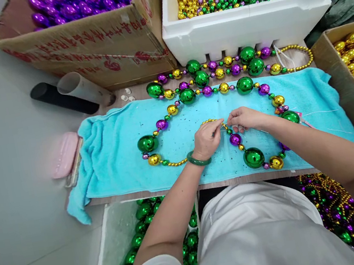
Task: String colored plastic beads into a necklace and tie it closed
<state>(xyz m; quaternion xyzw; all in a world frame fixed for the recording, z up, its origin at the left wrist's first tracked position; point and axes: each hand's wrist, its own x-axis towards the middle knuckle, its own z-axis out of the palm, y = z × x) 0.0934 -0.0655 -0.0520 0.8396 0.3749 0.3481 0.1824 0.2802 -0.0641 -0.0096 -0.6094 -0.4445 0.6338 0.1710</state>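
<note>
A bead necklace (223, 88) of large green, purple and gold balls lies in a loop on a turquoise towel (111, 148). My left hand (208, 138), with a green bangle (198, 159) at its wrist, is closed on the necklace's string of small gold beads. Close beside it, my right hand (241, 119) pinches a thin white thread (223, 129) by the last gold beads. The fingertips almost meet, and the exact grip is partly hidden. From there a purple bead (235, 139) and a big green ball (253, 158) hang toward my body.
Behind the towel lies another bead strand (219, 73). A carton of purple beads (77, 35) and a white foam box (247, 24) stand beyond. A carton of gold beads (341, 71) is at right. A pink case (65, 156) and two tubes (64, 97) lie left.
</note>
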